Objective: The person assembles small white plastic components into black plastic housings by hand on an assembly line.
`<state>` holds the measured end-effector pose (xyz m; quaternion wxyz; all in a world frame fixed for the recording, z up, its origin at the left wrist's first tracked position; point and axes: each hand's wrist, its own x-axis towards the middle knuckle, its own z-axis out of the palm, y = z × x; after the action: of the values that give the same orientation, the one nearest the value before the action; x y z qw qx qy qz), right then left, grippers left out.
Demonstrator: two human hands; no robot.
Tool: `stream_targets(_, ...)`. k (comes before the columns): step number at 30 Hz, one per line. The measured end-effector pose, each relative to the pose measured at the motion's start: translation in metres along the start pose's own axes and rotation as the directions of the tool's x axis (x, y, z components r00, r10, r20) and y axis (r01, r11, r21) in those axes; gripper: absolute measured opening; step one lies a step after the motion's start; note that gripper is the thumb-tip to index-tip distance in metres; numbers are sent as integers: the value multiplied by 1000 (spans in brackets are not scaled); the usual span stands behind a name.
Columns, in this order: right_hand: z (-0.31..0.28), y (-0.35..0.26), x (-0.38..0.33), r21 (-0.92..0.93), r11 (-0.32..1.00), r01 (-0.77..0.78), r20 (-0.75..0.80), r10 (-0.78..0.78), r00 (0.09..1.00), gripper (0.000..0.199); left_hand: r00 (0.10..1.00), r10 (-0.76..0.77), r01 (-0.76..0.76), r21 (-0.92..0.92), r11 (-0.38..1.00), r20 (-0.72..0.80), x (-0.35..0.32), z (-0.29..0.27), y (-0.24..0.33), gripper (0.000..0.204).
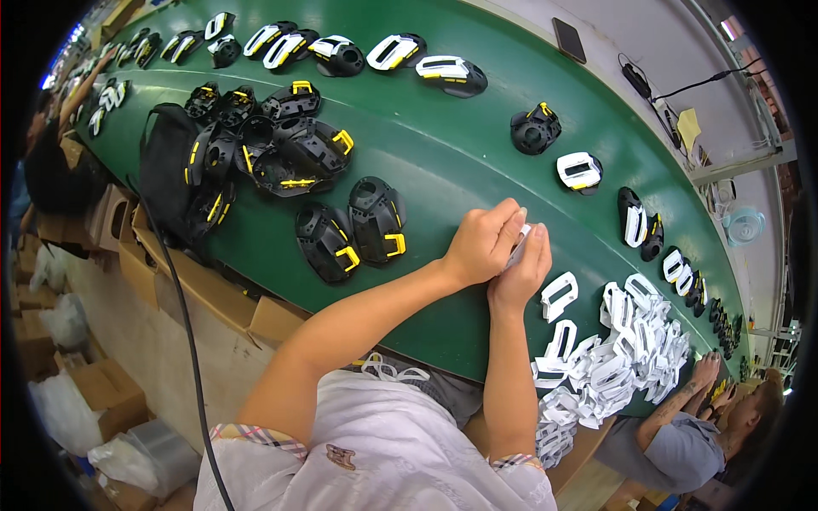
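My left hand (484, 242) and my right hand (523, 271) meet over the green table, fingers closed together on a small white plastic part (517, 248). Most of that part is covered by my fingers; it looks like the white plastic frames close by. One loose frame (559, 295) lies just right of my right hand, and beyond it spreads a large heap of white frames (626, 341). To the left of my left hand, two black plastic shells (375, 220) with yellow clips lie side by side.
More black shells (294, 153) cluster beside a black bag (166, 162) on the left. Shells with white frames fitted (396, 53) line the far side of the green conveyor (477, 145). A phone (569, 40) rests on the ledge. Co-workers (682, 447) sit at both ends; cardboard boxes (106, 396) stand below left.
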<state>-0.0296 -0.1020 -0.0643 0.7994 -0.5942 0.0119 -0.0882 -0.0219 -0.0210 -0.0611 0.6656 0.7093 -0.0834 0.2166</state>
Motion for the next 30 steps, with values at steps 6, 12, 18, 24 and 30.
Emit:
stream_targets(6, -6, 7, 4, 41, 999, -1, 5, 1, 1000, 24, 997, -65, 63, 36, 997, 51, 4, -5, 0, 20)
stream_targets(12, -4, 11, 7, -75, 997, -9, 59, 14, 998, 15, 993, -111, 115, 159, 981, -34, 23, -6, -2, 19)
stream_targets(18, 0, 5, 7, -188, 981, 46, 88, -30, 996, 15, 999, 13, 8, 497, 868, -39, 108, 13, -11, 44)
stream_targets(24, -11, 16, 12, -163, 985, 63, 65, -53, 996, 16, 964, -264, 172, 844, 508, -37, 147, 38, -61, 71)
stream_targets(30, -9, 6, 21, -20, 1000, 2, -83, -4, 997, 11, 960, -278, 220, 702, 677, -32, 139, 18, -56, 71)
